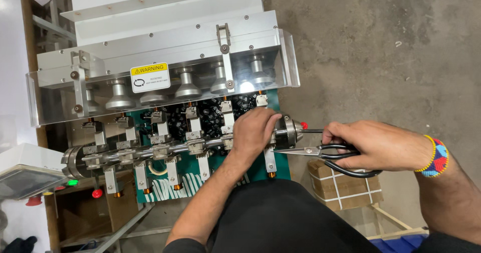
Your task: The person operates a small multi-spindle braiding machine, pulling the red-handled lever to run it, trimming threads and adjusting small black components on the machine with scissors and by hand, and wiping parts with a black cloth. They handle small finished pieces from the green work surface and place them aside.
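1. Left hand (255, 129) lies w/ fingers curled over the steel shaft (170, 149) of the machine, close to its round end piece (286, 131).
2. Right hand (373, 144) has its grip closed through the black handles of the scissors (325, 155); blades nearly shut, tips pointing toward left hand, just below the end piece.
3. Beaded bracelet (437, 157) is on right wrist.
4. Small black parts (210, 113) lie above left hand, under the clear guard (165, 85).

Black-handled scissors (328, 155), silver blades. Beaded wristband (436, 157): blue, red, yellow. Green board (193, 175) with white stripes; yellow-and-white label (150, 77) on clear guard (285, 57).
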